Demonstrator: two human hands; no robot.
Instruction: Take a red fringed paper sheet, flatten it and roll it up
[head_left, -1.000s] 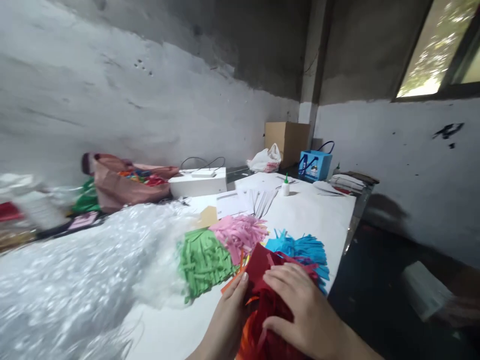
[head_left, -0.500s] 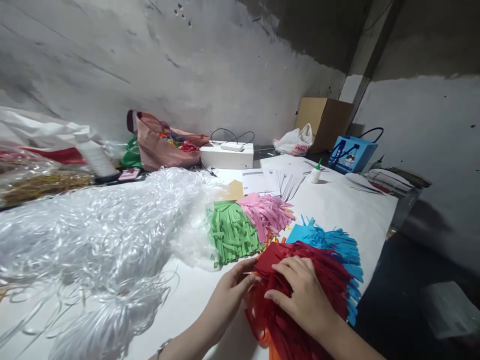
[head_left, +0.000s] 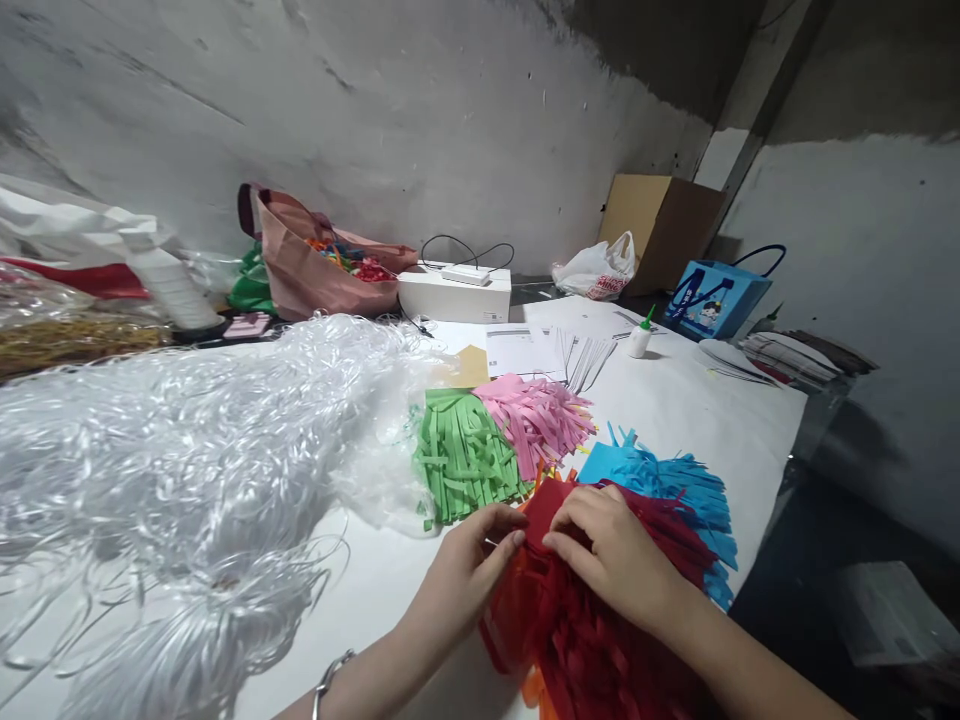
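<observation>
Both hands on the red fringed bundle (head_left: pixel 600 635), near edge of the white-covered surface (head_left: pixel 390 610).

Left hand (head_left: pixel 461 565): at the bundle's left edge, by the plain red end. Fingers curled, thumb below, small gap between tips. Can't tell if any paper is pinched.

Right hand (head_left: pixel 619 555): over the top of the red, fingers bent, thumb partly apart from them. Tips at the red; can't tell how firm the hold is. Bracelet (head_left: pixel 330 675) on the left wrist.

Orange strips (head_left: pixel 532 690) show under the red, lower left side. Blue fringed bundle (head_left: pixel 664 480) sits just beyond the red to the right, partly covered by it. Green fringed bundle (head_left: pixel 469 455) lies past the left hand, strips hanging toward the person; pink fringed bundle (head_left: pixel 536 415) overlaps its right side.

Left half: big tangle of shiny white strands (head_left: pixel 217 430), well apart from the red. Behind the green: tan card (head_left: pixel 471 367), printed sheets (head_left: pixel 517 350). Green-capped white bottle (head_left: pixel 639 340) upright, right of the sheets. Along the wall: open pinkish bag (head_left: pixel 300 275), white box (head_left: pixel 457 298), white plastic bag (head_left: pixel 592 270), cardboard box (head_left: pixel 664 225), blue bag (head_left: pixel 720 300).
</observation>
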